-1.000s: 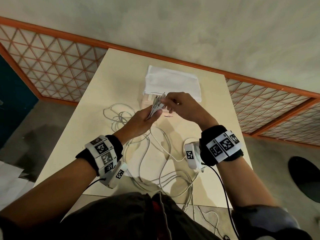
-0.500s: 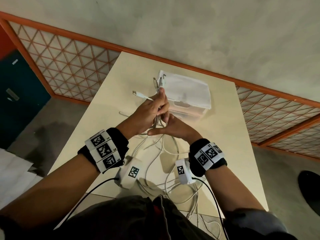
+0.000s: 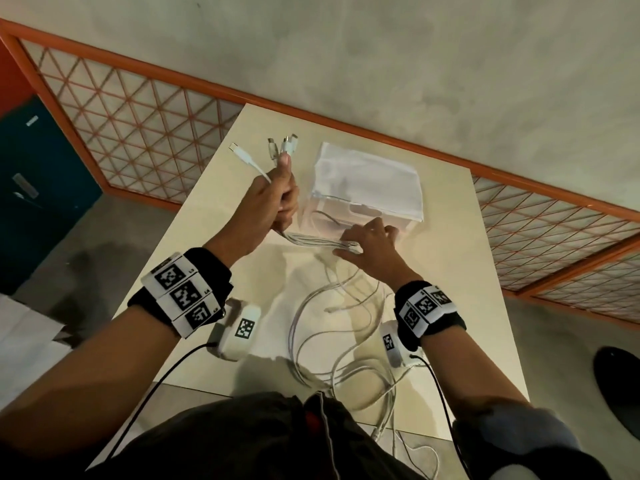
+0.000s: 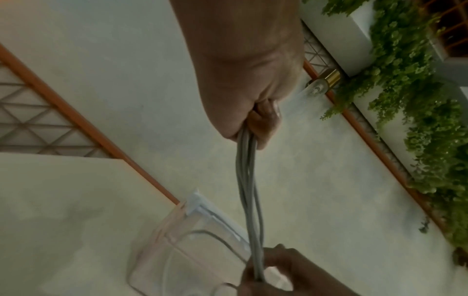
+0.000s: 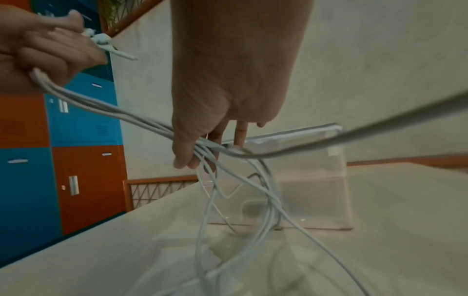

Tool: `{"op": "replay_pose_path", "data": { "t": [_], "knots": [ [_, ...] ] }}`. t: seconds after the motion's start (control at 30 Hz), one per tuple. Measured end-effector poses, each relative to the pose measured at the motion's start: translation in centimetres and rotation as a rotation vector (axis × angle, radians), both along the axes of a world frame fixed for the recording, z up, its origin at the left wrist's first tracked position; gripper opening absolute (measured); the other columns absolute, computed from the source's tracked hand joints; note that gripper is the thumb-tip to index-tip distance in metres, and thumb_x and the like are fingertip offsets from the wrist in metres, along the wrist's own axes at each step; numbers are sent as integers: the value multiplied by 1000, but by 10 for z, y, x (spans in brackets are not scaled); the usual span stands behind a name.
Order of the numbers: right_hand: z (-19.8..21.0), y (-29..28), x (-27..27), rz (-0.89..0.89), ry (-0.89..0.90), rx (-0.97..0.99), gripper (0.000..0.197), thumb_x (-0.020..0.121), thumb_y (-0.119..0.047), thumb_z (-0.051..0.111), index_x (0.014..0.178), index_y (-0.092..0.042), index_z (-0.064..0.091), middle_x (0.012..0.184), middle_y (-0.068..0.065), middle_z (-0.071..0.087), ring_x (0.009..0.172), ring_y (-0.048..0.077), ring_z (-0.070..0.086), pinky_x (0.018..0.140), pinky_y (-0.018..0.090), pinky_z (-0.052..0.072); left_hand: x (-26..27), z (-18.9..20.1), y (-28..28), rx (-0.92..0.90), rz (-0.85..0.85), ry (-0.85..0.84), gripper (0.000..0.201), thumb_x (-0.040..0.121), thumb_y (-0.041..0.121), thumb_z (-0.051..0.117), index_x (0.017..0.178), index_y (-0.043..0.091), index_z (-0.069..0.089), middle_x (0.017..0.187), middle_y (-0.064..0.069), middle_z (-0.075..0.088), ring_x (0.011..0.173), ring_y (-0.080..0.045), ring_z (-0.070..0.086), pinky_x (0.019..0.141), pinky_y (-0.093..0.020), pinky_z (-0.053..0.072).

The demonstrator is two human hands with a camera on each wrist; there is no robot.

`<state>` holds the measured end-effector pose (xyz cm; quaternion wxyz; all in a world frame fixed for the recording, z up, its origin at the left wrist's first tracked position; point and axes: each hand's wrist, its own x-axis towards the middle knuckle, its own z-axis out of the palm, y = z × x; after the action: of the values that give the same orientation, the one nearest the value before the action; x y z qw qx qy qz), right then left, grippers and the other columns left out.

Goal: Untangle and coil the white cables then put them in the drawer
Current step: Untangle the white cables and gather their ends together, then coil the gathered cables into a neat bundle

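My left hand (image 3: 277, 199) is raised over the table and grips a bundle of white cables (image 3: 311, 241) near their plug ends (image 3: 284, 147), which stick up past the thumb. The strands run taut down to my right hand (image 3: 367, 244), whose thumb and fingers pinch the bundle (image 5: 202, 146) just in front of the clear drawer box (image 3: 367, 188). Below the right hand the cables fall in loose tangled loops (image 3: 346, 334) on the table and trail over its near edge. In the left wrist view the strands (image 4: 249, 190) hang from my fist (image 4: 253, 112).
The beige table (image 3: 242, 265) stands by a grey wall with an orange lattice railing (image 3: 121, 109). A white cloth (image 3: 370, 174) lies on top of the drawer box. Blue and orange lockers (image 5: 70, 144) stand to the left. A dark round object (image 3: 620, 386) lies on the floor at right.
My left hand has lifted the plug ends up and to the left, while my right hand slid down the bundle toward the drawer box, so the strands between them are stretched straight.
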<state>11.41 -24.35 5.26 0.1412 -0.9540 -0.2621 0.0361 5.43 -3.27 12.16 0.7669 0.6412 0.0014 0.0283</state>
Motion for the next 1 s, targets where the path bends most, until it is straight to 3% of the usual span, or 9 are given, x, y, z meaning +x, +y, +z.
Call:
{"op": "replay_pose_path", "data": {
  "t": [0.17,0.27,0.33,0.43,0.53,0.63,0.73,0.8,1.0],
  "knots": [
    [4,-16,4,-74,-67,-123,27,87,-42,60,103,-20,65,108,-6,66,114,29,39,92,42,20,-1,-5,7,220,57,15,50,89,42,60,57,23,26,46,8,24,39,-10,22,38,-19,24],
    [3,-19,1,-29,-3,-105,29,86,-43,63,103,-19,66,107,-4,65,115,25,37,86,35,15,-3,-10,8,536,-8,48,46,66,33,84,59,20,40,43,11,32,39,-5,29,42,-15,29],
    [9,-18,-3,-2,43,-23,30,83,-46,65,98,-20,68,100,-1,63,110,21,38,79,30,11,-7,-17,5,696,-137,81,41,57,35,89,73,16,56,43,11,33,38,-6,27,43,-19,24],
    [26,-13,-7,4,111,186,26,77,-42,72,82,-17,70,83,7,64,94,19,50,82,35,24,-10,-31,-5,738,-191,141,48,56,32,91,94,18,65,41,12,34,35,-6,29,41,-15,21],
    [40,-8,-9,44,215,380,28,73,-31,78,75,-5,69,70,10,63,71,18,55,75,31,37,-8,-39,-14,786,-146,163,29,66,26,85,88,14,70,41,11,43,35,-2,39,46,-13,32],
    [44,-9,-11,37,327,425,25,73,-27,80,70,-10,62,62,-3,53,57,3,42,59,18,32,-5,-37,-12,803,-109,135,18,76,27,78,81,13,69,50,5,50,43,-8,48,54,-21,40],
    [35,-25,-9,-22,359,398,30,70,-29,82,90,-13,66,79,-6,61,66,-2,50,66,11,37,-1,-29,-3,851,-53,106,15,79,27,75,81,15,67,65,0,60,62,-15,57,55,-16,40],
    [30,-36,-9,-108,443,527,40,68,-25,84,103,-15,68,90,-7,66,80,3,58,82,17,46,1,-25,2,872,-11,103,18,79,28,75,84,12,68,72,-2,62,69,-17,58,60,-21,40],
    [20,-67,-15,-227,427,1010,18,80,7,65,94,-4,70,95,5,73,93,15,66,87,23,51,4,-33,14,997,36,155,27,79,30,74,86,5,67,77,-11,64,82,-32,63,71,-32,45]
  ]
}}
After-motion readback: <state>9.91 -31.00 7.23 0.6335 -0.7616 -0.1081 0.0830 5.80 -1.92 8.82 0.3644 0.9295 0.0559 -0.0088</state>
